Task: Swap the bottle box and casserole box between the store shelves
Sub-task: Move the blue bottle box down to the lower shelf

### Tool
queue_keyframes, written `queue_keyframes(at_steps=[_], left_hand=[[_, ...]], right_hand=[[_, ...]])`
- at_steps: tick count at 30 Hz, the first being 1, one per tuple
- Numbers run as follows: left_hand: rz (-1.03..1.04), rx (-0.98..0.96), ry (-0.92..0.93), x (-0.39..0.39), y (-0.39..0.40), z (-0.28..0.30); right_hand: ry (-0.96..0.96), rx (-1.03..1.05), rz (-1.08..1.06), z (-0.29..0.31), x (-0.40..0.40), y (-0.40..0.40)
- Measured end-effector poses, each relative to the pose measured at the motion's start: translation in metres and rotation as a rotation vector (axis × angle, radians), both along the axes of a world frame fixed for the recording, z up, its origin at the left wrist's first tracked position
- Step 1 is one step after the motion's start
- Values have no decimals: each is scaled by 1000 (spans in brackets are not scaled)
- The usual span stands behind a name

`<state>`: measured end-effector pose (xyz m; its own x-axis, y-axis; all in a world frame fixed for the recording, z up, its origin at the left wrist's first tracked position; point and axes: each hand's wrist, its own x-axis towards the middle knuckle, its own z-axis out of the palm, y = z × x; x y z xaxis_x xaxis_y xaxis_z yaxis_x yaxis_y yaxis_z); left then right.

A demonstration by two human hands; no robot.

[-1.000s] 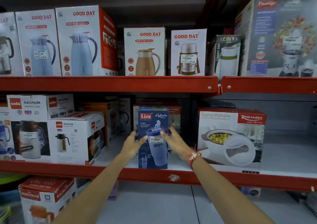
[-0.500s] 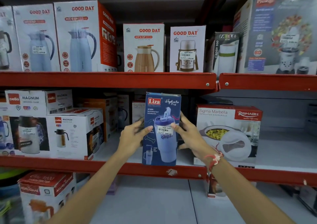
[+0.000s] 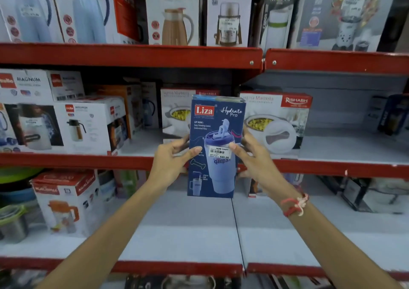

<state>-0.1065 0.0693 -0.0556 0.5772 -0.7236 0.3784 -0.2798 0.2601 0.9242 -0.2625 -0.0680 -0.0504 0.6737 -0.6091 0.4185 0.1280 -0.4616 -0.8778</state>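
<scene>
Blue bottle box point(image 3: 215, 147) held upright between both hands point(image 3: 171, 161).

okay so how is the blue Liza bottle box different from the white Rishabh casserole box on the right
The tall, narrow blue cardboard Liza bottle box is held upright off the shelf between the left hand and right hand; the wide, squat white Rishabh casserole box with a red top band sits on the middle shelf, untouched. The bottle box shows a price sticker; none is visible on the casserole box. Both picture their contents.
</scene>
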Motion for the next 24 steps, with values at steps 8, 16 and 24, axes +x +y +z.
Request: queue_keyframes(at_steps=[8,16,24], left_hand=[[-21,185,102,-22,12,-62],[21,343,206,-22,-17,-154],[98,443,198,-14,-72,-221]], right_hand=[[81,127,-21,-79,-31,11],[124,250,-19,-180,-32,-15],[233,205,-124,-236,-17,-50]])
